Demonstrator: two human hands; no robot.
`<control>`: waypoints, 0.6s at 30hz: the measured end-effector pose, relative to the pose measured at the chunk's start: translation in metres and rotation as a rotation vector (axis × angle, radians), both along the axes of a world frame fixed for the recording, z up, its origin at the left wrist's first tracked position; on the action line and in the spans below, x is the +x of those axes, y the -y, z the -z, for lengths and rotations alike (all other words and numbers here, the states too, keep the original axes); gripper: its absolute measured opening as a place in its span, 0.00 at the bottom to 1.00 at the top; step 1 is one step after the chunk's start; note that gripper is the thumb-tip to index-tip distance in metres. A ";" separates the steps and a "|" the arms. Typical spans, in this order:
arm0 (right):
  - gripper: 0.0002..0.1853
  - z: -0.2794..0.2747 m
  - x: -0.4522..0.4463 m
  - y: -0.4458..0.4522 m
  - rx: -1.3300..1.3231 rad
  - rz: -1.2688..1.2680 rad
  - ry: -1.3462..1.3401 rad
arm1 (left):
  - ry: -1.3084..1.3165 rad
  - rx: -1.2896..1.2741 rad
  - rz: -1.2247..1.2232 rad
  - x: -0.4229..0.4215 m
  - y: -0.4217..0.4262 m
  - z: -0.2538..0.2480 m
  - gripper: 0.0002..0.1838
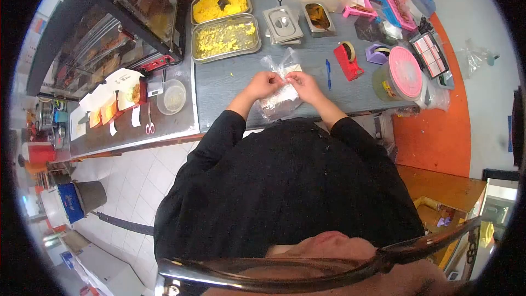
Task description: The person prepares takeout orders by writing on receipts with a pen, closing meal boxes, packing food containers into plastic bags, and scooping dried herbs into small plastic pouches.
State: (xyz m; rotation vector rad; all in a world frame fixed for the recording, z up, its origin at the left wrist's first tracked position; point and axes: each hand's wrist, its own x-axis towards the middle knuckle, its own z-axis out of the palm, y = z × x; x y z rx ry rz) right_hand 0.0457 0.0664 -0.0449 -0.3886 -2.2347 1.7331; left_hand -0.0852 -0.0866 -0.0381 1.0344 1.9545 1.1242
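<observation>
While both bare forearms (pixel 239 104) are slanting in over the near edge from black sleeves (pixel 222 131), a clear plastic bag (pixel 278 104) is resting on the near part of the grey table (pixel 213 87), something pale showing through its film. Left hand (pixel 267 84) is pinching the bag's gathered neck, thumb and fingertips closed on it; right hand (pixel 303 86) is gripping the same neck from the right, fingers likewise drawn in, fingertips nearly meeting. Loose plastic is flaring beyond the knuckles on the far side. On a dark counter (pixel 131 136) at left, scissors (pixel 150 125) are lying near the front edge, a round clear container (pixel 172 98) is sitting just beyond, and open food boxes (pixel 121 81) are standing in a row further left. Right of the hands a blue pen (pixel 328 74) is lying; farther right, a tub (pixel 387 85) is standing under a pink lid (pixel 405 73). Slightly farther off, a red tape dispenser (pixel 346 64) is sitting, a purple tape dispenser (pixel 377 55) just right of it. Toward the table's far left, two metal trays (pixel 241 53) of yellow food (pixel 222 38) are standing one behind the other; right of them, steel lids (pixel 282 24) are lying beside a small steel pan (pixel 322 33) holding something dark.
</observation>
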 end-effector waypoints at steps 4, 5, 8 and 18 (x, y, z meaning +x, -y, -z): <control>0.10 -0.014 0.002 -0.001 0.275 -0.103 0.085 | 0.073 0.045 0.009 0.004 0.004 -0.004 0.07; 0.09 -0.013 0.002 -0.003 0.237 -0.103 0.097 | 0.069 0.044 0.021 0.005 0.005 -0.006 0.07; 0.08 -0.019 0.000 0.001 0.128 -0.061 0.155 | -0.119 0.025 -0.065 0.009 0.006 -0.005 0.10; 0.09 0.011 0.029 -0.008 0.104 -0.073 0.031 | -0.283 0.165 -0.137 0.011 -0.009 0.043 0.11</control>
